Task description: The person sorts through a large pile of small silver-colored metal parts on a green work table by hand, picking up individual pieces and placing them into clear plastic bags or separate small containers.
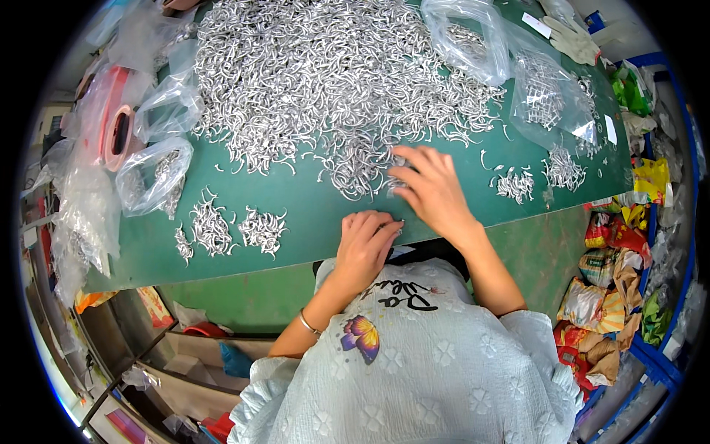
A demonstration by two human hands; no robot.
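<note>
A large heap of small curved silver metal pieces (310, 70) covers the far middle of the green table (318, 229). My right hand (438, 189) reaches over the heap's near edge, fingers apart, its fingertips among the loose pieces (359, 163). Beside it, close to the table's front edge, my left hand (364, 243) is closed in a pinch. A bit of a small silver piece (401, 224) shows at its fingertips; the rest is hidden by the fingers.
Small separate piles of metal pieces lie at left (212, 228) and right (513, 185). Clear plastic bags (157, 177) stand along the left side and far right. A white glove (573, 41) lies at the far right corner. Shelves with colourful packages (599, 303) flank the right.
</note>
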